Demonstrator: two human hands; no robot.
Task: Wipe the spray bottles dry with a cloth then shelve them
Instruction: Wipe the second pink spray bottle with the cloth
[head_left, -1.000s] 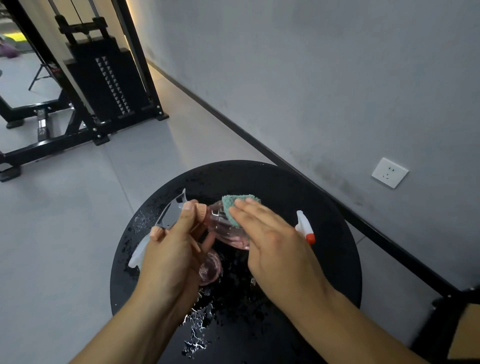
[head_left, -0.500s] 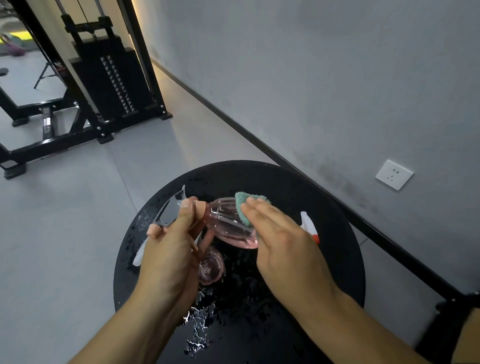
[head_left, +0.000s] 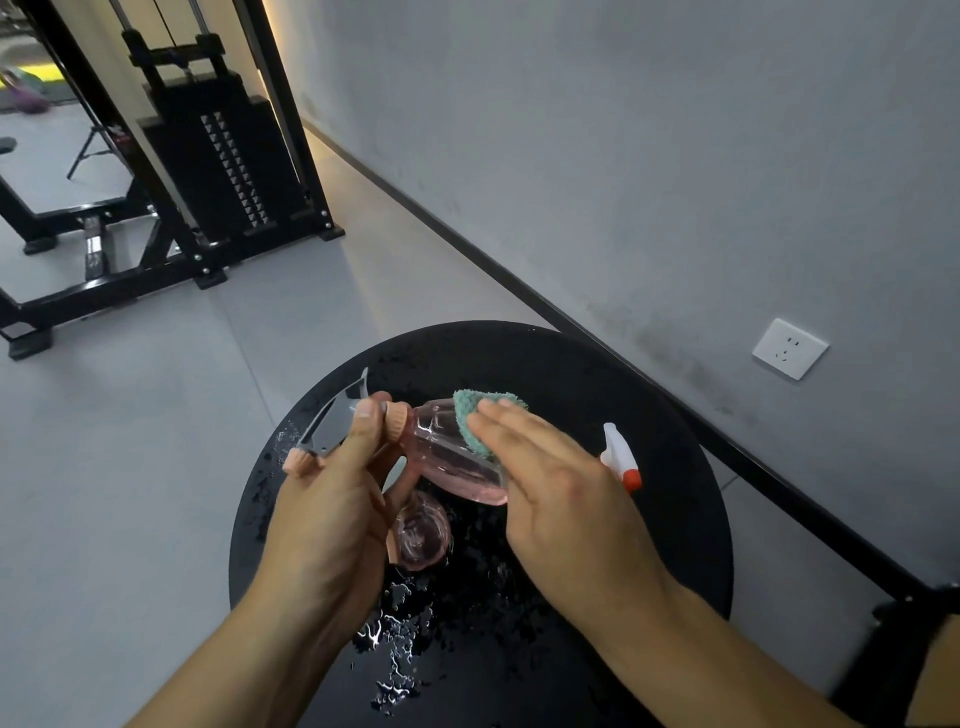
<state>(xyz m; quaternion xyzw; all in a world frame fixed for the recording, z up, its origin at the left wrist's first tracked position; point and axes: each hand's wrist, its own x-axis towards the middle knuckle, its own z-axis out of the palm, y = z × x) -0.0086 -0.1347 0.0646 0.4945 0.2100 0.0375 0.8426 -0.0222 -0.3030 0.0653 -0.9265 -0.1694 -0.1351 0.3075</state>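
Observation:
A clear pink spray bottle (head_left: 447, 452) with a grey trigger head is held on its side above the round black table (head_left: 649, 467). My left hand (head_left: 332, 519) grips it at the neck and trigger. My right hand (head_left: 561, 499) presses a teal cloth (head_left: 475, 415) flat against the bottle's body. A second pink bottle (head_left: 421, 535) lies on the table under my left hand, partly hidden. A white sprayer head with a red nozzle (head_left: 621, 457) shows behind my right hand; its bottle is hidden.
Water drops and puddles (head_left: 395, 639) cover the table's near side. A grey wall with a white socket (head_left: 789, 348) runs along the right. A black weight machine (head_left: 218, 166) stands on the floor at the far left.
My right hand and the cloth have slid a little along the bottle's body. My left hand keeps its hold, and the view has shifted slightly.

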